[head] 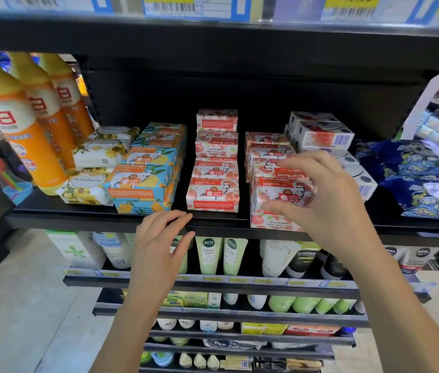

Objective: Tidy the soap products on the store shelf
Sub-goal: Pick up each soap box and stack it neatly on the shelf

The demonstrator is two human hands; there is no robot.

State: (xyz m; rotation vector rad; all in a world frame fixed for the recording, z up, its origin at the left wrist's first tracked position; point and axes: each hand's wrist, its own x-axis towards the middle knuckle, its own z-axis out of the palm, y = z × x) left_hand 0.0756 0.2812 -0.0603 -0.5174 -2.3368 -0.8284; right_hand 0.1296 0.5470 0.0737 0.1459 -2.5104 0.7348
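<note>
Now | right hand (pixel 328 200) spread at pink box (pixel 272 193) | left hand (pixel 156 243) loose | white boxes (pixel 323 134) beside

Back panel (pixel 266 98): black and unlit, above and beyond the right fingers (pixel 307 158).
Shelf lip (pixel 78 222): black edge; I see it running just beneath the left fingers (pixel 169 217).
Lower tiers (pixel 239 285): stepped dark shelves below both sets of fingers, with yellow price strips along their fronts.
Price rail (pixel 213 12): blue-and-yellow tags, high above the fingers.
Floor (pixel 24 305): pale, down-left of the left fingers.
</note>
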